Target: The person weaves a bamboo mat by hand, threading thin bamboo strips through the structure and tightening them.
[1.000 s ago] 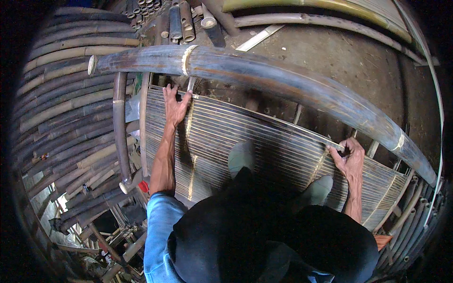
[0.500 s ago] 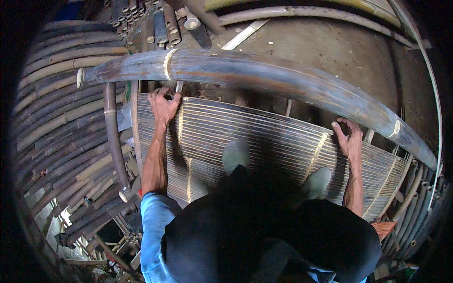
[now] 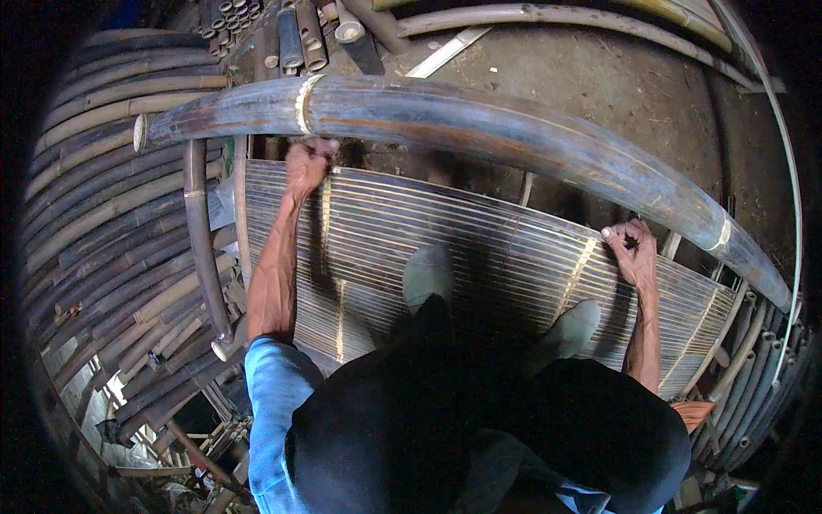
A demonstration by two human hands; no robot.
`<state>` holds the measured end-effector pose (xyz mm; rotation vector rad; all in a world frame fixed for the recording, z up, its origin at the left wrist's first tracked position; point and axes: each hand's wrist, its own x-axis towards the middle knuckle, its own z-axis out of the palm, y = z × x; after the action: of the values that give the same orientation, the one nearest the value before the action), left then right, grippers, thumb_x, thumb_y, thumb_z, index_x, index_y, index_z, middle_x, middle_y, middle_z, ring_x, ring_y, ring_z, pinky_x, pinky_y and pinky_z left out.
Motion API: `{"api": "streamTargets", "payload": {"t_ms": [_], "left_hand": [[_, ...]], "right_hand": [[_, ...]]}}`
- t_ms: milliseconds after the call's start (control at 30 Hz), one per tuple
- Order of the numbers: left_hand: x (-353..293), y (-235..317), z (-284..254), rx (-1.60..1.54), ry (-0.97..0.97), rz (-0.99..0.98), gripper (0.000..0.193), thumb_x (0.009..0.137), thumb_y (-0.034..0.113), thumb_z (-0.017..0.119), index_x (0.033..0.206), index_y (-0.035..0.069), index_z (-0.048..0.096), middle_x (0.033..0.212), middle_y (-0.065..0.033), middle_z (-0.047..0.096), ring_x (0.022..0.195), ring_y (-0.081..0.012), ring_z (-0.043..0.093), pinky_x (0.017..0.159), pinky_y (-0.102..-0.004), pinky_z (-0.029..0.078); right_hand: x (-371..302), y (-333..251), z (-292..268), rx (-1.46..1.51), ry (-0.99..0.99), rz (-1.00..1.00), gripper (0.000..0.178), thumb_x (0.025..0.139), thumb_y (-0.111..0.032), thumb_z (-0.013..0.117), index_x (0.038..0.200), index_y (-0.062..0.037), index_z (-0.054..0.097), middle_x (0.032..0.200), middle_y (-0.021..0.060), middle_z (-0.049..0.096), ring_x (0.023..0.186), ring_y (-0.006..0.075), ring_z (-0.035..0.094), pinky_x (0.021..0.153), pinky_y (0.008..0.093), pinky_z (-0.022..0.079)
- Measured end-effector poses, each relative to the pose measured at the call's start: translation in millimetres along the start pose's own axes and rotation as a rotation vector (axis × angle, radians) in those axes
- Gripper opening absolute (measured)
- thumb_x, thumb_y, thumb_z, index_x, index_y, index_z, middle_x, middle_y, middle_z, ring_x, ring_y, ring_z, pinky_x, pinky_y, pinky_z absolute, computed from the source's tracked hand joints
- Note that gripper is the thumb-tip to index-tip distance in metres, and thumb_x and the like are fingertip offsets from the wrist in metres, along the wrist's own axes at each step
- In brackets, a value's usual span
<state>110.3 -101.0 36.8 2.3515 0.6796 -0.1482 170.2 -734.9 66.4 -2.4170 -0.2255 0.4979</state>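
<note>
A panel of narrow bamboo slats (image 3: pixel 462 218) lies under my feet, with pale node bands crossing it. Along its far side runs a thick bamboo pole (image 3: pixel 479 120), bluish-grey and apart from the slats. My left hand (image 3: pixel 306 167) is at the panel's far edge, left of centre, just below the pole. Its fingers are drawn together and slightly blurred; what they hold, if anything, is hidden. At the right, my right hand (image 3: pixel 634 248) has thumb and fingers curled together at the far edge, closed on the outermost bamboo slat (image 3: pixel 565 224). Both feet, in pale socks (image 3: pixel 426 276), rest on the slats.
Many dark bamboo poles (image 3: pixel 111 197) are stacked at the left. A shorter bamboo leg (image 3: pixel 199 231) stands beside the panel. Cut bamboo tubes (image 3: pixel 291 43) lie at the far left, and more poles (image 3: pixel 745 385) at the right. Bare ground (image 3: pixel 565 77) stretches beyond the thick pole.
My left hand has moved slightly up and its fingers have come together from a spread pose. The right hand has stayed at the slat edge, its fingers curling a little more.
</note>
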Motion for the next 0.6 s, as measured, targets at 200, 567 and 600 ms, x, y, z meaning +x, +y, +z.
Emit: {"api": "streamTargets", "payload": {"t_ms": [200,567,600], "left_hand": [[-5,-19,-48,-0.03,0.401,-0.25,0.033,0.093,0.03,0.07,0.089,-0.002,0.073,0.078,-0.0071,0.069,0.075,-0.0149,0.058,0.073,-0.0318,0.048],[-34,-14,-27,-0.091,0.052,-0.008,0.027,0.093,0.031,0.07,0.101,0.006,0.076,0.089,-0.005,0.072,0.09,-0.0184,0.063,0.085,-0.0328,0.048],[-31,-14,-28,-0.154,0.043,-0.11,0.027,0.093,0.031,0.07,0.101,0.006,0.076,0.089,-0.0049,0.072,0.093,-0.0192,0.063,0.085,-0.0327,0.048]], "right_hand": [[0,0,1,-0.006,-0.034,0.034,0.043,0.082,-0.042,0.079,0.082,-0.0004,0.073,0.073,0.0107,0.058,0.079,0.0284,0.059,0.079,0.0401,0.047],[6,-29,-3,-0.173,-0.006,0.064,0.053,0.079,-0.055,0.078,0.068,-0.0032,0.071,0.061,0.0099,0.059,0.057,0.0269,0.056,0.059,0.0398,0.046],[6,-34,-1,-0.114,-0.048,0.037,0.053,0.079,-0.055,0.078,0.068,-0.0032,0.071,0.061,0.0099,0.059,0.057,0.0269,0.056,0.059,0.0398,0.046]]}}
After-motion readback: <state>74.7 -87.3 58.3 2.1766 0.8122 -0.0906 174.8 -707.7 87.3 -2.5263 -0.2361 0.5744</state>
